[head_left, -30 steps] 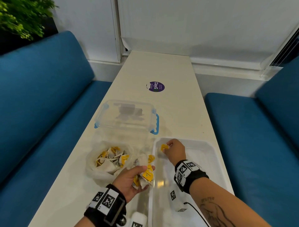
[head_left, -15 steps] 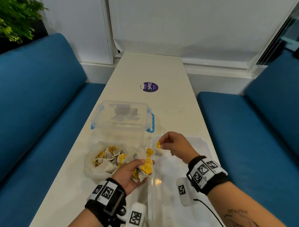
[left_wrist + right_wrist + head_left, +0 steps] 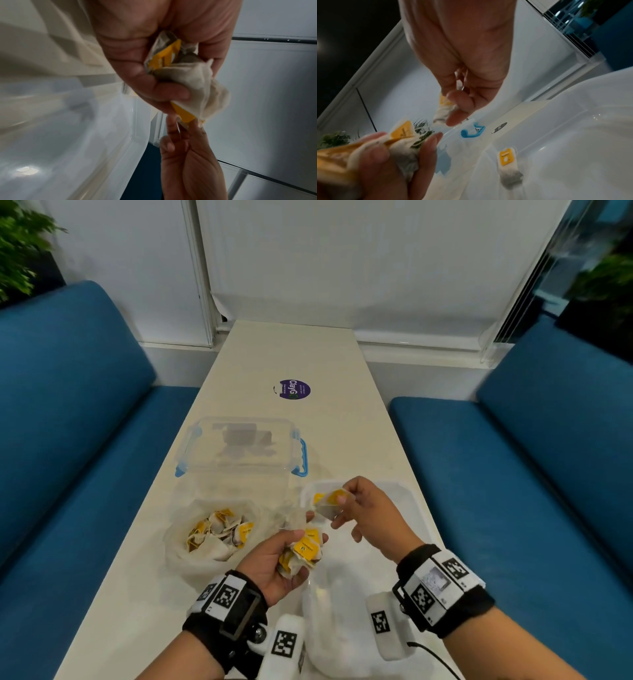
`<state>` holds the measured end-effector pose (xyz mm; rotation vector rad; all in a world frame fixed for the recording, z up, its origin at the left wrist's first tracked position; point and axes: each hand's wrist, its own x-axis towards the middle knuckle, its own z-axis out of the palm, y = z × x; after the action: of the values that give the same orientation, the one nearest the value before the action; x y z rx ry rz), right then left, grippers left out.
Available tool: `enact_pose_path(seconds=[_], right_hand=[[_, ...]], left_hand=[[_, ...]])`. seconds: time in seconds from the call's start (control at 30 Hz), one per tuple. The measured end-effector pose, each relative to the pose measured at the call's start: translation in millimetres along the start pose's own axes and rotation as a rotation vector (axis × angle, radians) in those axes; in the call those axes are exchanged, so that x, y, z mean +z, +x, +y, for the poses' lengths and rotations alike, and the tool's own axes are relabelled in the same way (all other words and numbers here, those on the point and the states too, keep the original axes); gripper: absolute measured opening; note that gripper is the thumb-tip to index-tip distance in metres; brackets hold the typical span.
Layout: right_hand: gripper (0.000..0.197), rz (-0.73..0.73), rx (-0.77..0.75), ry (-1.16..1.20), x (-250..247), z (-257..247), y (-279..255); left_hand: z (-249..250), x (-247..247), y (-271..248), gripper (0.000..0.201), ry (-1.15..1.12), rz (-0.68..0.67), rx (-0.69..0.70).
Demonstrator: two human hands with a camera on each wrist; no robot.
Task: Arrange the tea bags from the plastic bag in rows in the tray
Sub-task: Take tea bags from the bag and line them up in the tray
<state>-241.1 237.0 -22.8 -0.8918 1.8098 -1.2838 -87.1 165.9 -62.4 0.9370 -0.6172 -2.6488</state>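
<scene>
The head view looks forward and down along the long cream worktop (image 3: 291,361), both hands low in the frame. The left wrist view sits very close under the left hand (image 3: 154,44), facing along its fingers (image 3: 164,92); the right hand (image 3: 187,155) shows lower centre. The right wrist view, equally close and tilted, shares both hands and the white plastic tray (image 3: 573,135) at lower right.

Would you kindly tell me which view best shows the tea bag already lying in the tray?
The right wrist view: the tea bag lies flat and unobstructed on the tray, yellow tag up. In the head view only its tag peeks out by the right hand. The left wrist view does not show it.
</scene>
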Motion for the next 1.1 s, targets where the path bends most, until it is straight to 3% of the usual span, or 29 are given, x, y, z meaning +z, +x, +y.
enact_pose_path(seconds=[0.17, 0.27, 0.57, 0.83, 1.1], right_hand=[[0.021, 0.123, 0.005, -0.335, -11, 3, 8], [0.016, 0.076, 0.012, -0.341, -6, -1, 13], [0.028, 0.101, 0.136, -0.323, -19, 23, 32], [0.026, -0.018, 0.352, -0.357, 11, 49, 55], [0.025, 0.05, 0.422, -0.309, 27, 67, 77]], left_hand=[[-1, -10, -1, 0.03, 0.004, 0.033, 0.008], [5, -23, -7, 0.036, -0.011, 0.042, 0.041], [6, -29, -7, 0.027, -0.013, 0.053, 0.037], [3, -31, -1, 0.035, -0.02, 0.064, 0.047], [0, -37, 2, 0.031, -0.043, 0.069, 0.058]])
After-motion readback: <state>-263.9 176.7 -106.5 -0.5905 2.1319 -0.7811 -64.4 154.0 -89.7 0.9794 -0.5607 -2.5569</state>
